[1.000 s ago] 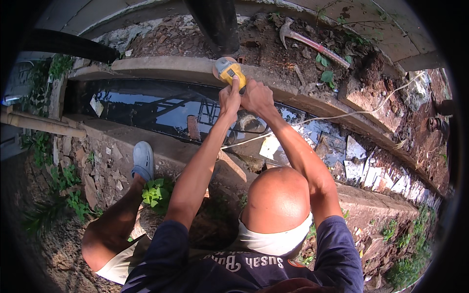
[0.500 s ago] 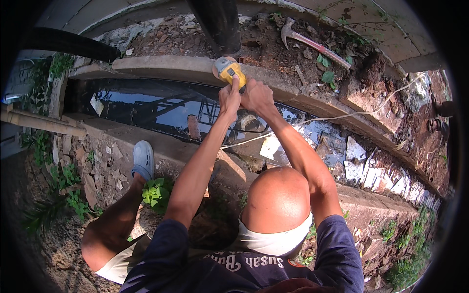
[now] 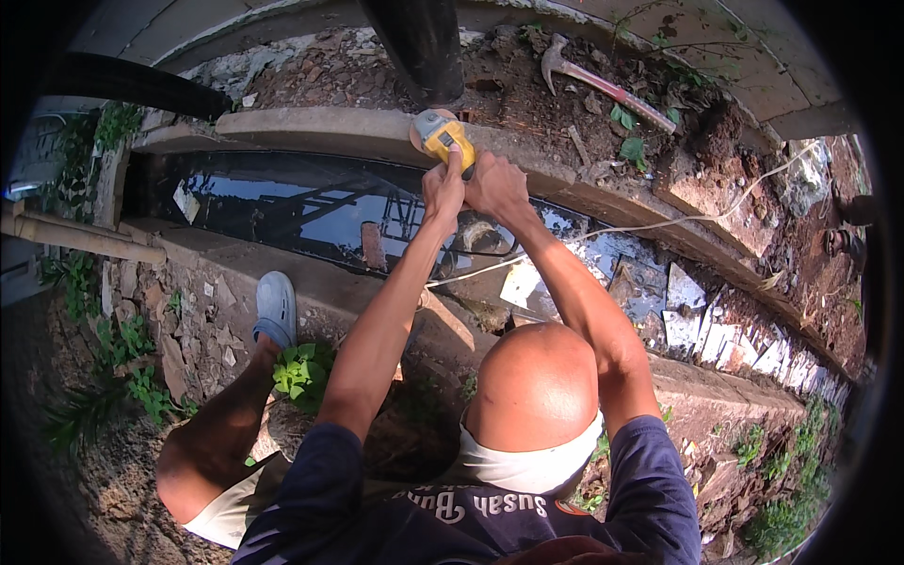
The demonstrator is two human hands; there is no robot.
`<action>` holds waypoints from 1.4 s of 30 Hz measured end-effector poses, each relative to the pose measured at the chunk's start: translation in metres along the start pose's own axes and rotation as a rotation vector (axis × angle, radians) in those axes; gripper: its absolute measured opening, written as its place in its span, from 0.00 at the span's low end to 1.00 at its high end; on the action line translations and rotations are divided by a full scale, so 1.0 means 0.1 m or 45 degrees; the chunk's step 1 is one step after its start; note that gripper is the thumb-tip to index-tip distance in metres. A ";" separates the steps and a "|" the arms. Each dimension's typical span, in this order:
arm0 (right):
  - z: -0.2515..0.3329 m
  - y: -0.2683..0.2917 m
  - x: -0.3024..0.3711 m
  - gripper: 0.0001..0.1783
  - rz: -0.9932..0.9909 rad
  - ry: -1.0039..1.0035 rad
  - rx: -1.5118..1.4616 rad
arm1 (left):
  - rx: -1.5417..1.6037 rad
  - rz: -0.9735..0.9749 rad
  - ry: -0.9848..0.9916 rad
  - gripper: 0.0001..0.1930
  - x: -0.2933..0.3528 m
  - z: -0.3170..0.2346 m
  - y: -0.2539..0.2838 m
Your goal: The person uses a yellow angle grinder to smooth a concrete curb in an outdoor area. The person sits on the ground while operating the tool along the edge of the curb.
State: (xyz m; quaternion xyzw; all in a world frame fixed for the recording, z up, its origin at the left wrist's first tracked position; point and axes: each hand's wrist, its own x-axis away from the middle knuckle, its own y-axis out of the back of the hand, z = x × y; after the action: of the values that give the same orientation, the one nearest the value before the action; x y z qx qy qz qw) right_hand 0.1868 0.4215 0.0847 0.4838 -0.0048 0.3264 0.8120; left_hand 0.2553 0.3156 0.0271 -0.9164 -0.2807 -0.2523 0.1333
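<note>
A yellow and grey angle grinder (image 3: 439,135) is held out over the far concrete edge of the ditch, close to the foot of a thick black post. My left hand (image 3: 443,195) is closed round its near left side, with the thumb lying up along the yellow body. Against it on the right, my right hand (image 3: 497,185) is wrapped round the tool too, its knuckles upward. Much of the body is hidden beneath my hands. At its far left end a rounded edge, perhaps the disc, shows against the concrete kerb (image 3: 320,122).
Dark water (image 3: 282,202) fills the ditch below my arms. A claw hammer (image 3: 612,91) lies on the soil at the far right. The black post (image 3: 414,52) rises beyond the grinder. A pale cord (image 3: 650,226) crosses the ditch near broken white tiles (image 3: 683,330).
</note>
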 end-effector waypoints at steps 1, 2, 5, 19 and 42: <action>-0.01 0.00 -0.01 0.36 -0.001 0.001 0.005 | 0.000 0.004 0.003 0.35 0.00 0.00 0.00; -0.01 0.01 -0.01 0.36 -0.003 0.002 0.011 | 0.001 0.008 0.006 0.35 -0.01 0.01 -0.01; 0.04 0.01 0.00 0.36 -0.040 0.021 -0.015 | -0.049 0.016 -0.046 0.35 -0.07 0.04 0.07; 0.01 0.03 0.03 0.34 -0.034 0.021 0.001 | -0.015 0.004 -0.064 0.34 -0.04 0.07 0.00; 0.05 0.05 0.02 0.33 -0.022 0.022 0.009 | 0.039 -0.024 -0.059 0.33 -0.06 0.04 0.01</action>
State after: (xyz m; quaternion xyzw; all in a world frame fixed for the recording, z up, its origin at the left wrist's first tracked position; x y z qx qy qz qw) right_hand 0.1870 0.4199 0.0924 0.4840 0.0075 0.3236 0.8130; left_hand 0.2537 0.3135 0.0202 -0.9171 -0.2964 -0.2277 0.1385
